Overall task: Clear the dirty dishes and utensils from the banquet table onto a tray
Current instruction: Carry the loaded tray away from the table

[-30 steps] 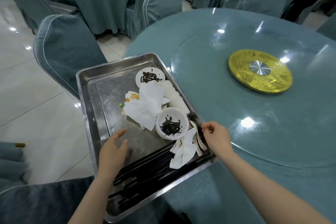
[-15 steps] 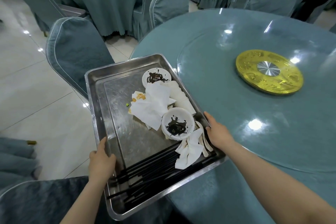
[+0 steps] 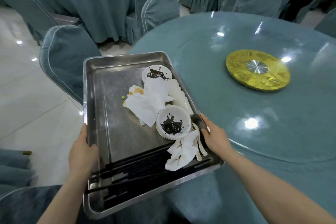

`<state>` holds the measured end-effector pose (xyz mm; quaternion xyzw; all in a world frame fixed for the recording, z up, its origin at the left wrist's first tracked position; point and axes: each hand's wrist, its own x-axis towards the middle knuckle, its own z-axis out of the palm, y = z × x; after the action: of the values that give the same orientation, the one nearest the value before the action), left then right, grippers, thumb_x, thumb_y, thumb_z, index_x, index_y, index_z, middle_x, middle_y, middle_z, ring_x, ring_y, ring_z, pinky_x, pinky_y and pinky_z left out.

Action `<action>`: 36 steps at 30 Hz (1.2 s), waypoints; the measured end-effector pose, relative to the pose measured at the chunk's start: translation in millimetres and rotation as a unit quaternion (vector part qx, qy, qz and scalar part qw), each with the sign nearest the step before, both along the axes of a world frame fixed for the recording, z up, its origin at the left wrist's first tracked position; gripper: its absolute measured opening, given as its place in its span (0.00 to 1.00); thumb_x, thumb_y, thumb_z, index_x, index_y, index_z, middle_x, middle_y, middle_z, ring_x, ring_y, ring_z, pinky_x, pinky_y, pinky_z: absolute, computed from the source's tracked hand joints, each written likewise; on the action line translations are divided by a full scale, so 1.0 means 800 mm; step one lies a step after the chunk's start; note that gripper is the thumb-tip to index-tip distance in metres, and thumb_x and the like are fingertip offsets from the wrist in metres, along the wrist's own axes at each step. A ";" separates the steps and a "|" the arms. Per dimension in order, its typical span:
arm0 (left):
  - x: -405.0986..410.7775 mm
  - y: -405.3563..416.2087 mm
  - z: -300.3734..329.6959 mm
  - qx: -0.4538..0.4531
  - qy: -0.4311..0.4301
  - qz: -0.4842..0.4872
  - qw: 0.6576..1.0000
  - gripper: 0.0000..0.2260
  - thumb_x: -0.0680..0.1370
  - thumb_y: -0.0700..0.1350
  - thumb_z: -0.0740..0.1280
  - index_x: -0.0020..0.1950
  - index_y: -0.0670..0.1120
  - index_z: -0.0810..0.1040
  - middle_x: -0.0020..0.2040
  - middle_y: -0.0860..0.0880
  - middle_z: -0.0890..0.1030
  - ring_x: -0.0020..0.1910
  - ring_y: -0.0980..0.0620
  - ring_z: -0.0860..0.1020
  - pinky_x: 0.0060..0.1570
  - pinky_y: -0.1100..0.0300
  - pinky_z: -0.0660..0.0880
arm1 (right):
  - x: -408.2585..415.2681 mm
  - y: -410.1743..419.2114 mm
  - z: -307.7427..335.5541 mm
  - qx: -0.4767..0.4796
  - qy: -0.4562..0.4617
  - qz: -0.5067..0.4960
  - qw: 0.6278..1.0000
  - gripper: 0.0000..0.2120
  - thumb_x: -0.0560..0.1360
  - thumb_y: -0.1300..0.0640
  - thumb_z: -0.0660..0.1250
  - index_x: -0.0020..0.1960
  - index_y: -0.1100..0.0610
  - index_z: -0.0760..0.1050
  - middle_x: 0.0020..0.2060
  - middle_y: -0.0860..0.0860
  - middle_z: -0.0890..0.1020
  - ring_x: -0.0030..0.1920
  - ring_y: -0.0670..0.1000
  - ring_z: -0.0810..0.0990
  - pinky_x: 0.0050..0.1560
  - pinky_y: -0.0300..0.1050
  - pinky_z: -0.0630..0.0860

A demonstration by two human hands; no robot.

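Tray [image 3: 101, 96], steel and rigid, overhangs the tabletop [image 3: 236, 114] edge at 9 o'clock of the gold turntable hub [image 3: 257, 70], with the left hand [image 3: 84, 152] gripping its left rim and the right hand [image 3: 215, 137] its right rim, each grip closed on metal. Load sits toward 3 o'clock: two sauce-stained bowls [image 3: 173, 124], crumpled napkins [image 3: 151, 102], white spoons [image 3: 199, 143] and loose black chopsticks [image 3: 141, 172] at 6 o'clock. Judged moderately heavy, right-biased and slippery; level carriage by opposite rims is advised, since the crockery is fragile and the chopsticks would roll.
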<state>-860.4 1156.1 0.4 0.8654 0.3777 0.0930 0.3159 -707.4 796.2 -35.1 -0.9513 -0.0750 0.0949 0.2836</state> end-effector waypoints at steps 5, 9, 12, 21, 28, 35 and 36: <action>0.018 -0.028 0.022 0.008 -0.044 -0.026 0.999 0.22 0.74 0.44 0.64 0.66 0.60 0.66 0.45 0.50 0.81 0.38 0.46 0.75 0.34 0.54 0.69 | -0.002 -0.040 0.024 0.030 -0.012 -0.042 0.999 0.26 0.78 0.55 0.59 0.73 0.38 0.59 0.59 0.52 0.80 0.54 0.59 0.78 0.49 0.46 0.72; 0.046 -0.076 0.041 -0.020 -0.068 -0.068 0.995 0.28 0.75 0.44 0.63 0.72 0.62 0.61 0.58 0.49 0.81 0.46 0.44 0.76 0.40 0.52 0.72 | -0.010 -0.105 0.054 0.037 -0.039 -0.080 0.995 0.26 0.77 0.55 0.60 0.72 0.38 0.60 0.60 0.51 0.79 0.58 0.59 0.77 0.53 0.47 0.72; 0.065 -0.128 0.058 -0.031 -0.097 -0.095 0.990 0.26 0.75 0.50 0.65 0.71 0.63 0.62 0.61 0.49 0.79 0.53 0.40 0.78 0.45 0.50 0.73 | -0.027 -0.162 0.075 0.040 -0.063 -0.113 0.991 0.26 0.77 0.57 0.61 0.72 0.41 0.63 0.62 0.50 0.79 0.60 0.58 0.76 0.57 0.48 0.72; 0.078 -0.313 0.088 -0.119 -0.133 -0.253 0.951 0.27 0.75 0.41 0.64 0.67 0.66 0.65 0.55 0.53 0.81 0.49 0.44 0.80 0.47 0.50 0.76 | -0.157 -0.358 0.138 0.007 -0.113 -0.248 0.962 0.26 0.76 0.57 0.62 0.71 0.38 0.64 0.62 0.46 0.78 0.61 0.55 0.76 0.58 0.46 0.70; 0.058 -0.476 0.106 -0.153 -0.139 -0.391 0.897 0.34 0.71 0.35 0.63 0.71 0.62 0.63 0.61 0.54 0.79 0.55 0.47 0.78 0.50 0.52 0.74 | -0.320 -0.500 0.173 -0.021 -0.119 -0.381 0.916 0.26 0.77 0.55 0.63 0.71 0.38 0.63 0.59 0.49 0.80 0.57 0.55 0.78 0.50 0.43 0.70; 0.028 -0.627 0.127 -0.154 -0.145 -0.513 0.832 0.32 0.73 0.34 0.63 0.74 0.55 0.63 0.63 0.52 0.77 0.57 0.45 0.77 0.48 0.56 0.69 | -0.484 -0.568 0.210 -0.029 -0.149 -0.515 0.844 0.25 0.76 0.57 0.64 0.70 0.41 0.67 0.59 0.48 0.80 0.54 0.53 0.79 0.51 0.43 0.71; 0.023 -0.643 0.132 -0.152 -0.149 -0.533 0.819 0.32 0.72 0.34 0.63 0.73 0.56 0.63 0.61 0.54 0.77 0.57 0.45 0.77 0.47 0.56 0.69 | -0.505 -0.570 0.213 -0.034 -0.157 -0.528 0.834 0.25 0.76 0.57 0.64 0.70 0.41 0.66 0.58 0.49 0.81 0.52 0.53 0.79 0.51 0.45 0.72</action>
<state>-842.4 641.6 105.9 0.8479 -0.1845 -0.0209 0.4965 -1111.2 340.3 135.5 -0.8572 0.3987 -0.2173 0.2428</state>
